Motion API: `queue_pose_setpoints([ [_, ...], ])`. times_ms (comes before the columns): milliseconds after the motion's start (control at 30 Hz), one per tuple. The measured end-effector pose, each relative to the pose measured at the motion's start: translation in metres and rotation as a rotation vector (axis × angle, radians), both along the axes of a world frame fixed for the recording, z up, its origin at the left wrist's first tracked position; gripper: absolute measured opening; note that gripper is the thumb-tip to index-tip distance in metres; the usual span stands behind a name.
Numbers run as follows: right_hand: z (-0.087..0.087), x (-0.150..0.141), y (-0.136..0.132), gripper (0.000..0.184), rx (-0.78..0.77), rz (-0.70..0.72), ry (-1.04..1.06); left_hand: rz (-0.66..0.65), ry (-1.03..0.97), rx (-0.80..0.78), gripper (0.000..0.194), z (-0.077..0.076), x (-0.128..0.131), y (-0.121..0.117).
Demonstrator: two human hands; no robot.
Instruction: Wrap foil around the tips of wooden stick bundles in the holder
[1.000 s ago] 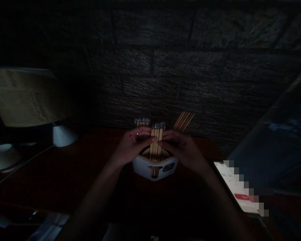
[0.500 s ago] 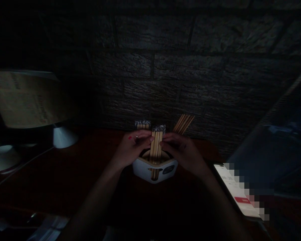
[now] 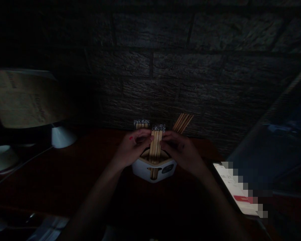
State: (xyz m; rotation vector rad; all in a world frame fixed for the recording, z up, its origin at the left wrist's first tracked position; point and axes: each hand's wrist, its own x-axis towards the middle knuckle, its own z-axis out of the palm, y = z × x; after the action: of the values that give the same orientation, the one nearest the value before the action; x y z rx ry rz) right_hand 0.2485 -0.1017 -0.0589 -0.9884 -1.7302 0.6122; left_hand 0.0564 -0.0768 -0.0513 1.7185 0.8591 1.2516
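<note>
The scene is very dark. A white square holder (image 3: 142, 169) stands on a dark reddish table (image 3: 77, 174) against a stone wall. A wrapped bundle of wooden chopsticks (image 3: 156, 144) stands upright in it. My left hand (image 3: 131, 149) and my right hand (image 3: 182, 150) pinch this bundle from either side with their fingertips. A second wrapped bundle (image 3: 141, 124) rises behind my left hand. Loose bare chopsticks (image 3: 183, 122) lean to the right behind my right hand.
A lit phone (image 3: 237, 189) lies on the table at the right. At the left a tilted menu card (image 3: 25, 97) stands on a white base (image 3: 61, 136), with a pale dish (image 3: 1, 160) near the edge. Dark furniture fills the far right.
Both hands stay on the middle bundle; their fingers have shifted only slightly. The view has drifted a little.
</note>
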Motion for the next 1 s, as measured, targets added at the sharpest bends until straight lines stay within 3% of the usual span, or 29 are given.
queue_pose_setpoints([
  [467,0.0024,-0.0016,-0.0030,0.008,0.041,-0.001,-0.001,0.024,0.067,0.080,0.017,0.0004,0.0038,-0.0007],
  [667,-0.0001,-0.0010,-0.0021,0.023,0.008,-0.009,0.017,0.047,0.057,0.061,0.019,0.0004,0.0043,-0.0011],
  [1000,0.0004,-0.0033,-0.0031,0.026,-0.001,0.013,0.057,0.057,0.051,0.058,0.022,-0.0007,0.0038,-0.0006],
])
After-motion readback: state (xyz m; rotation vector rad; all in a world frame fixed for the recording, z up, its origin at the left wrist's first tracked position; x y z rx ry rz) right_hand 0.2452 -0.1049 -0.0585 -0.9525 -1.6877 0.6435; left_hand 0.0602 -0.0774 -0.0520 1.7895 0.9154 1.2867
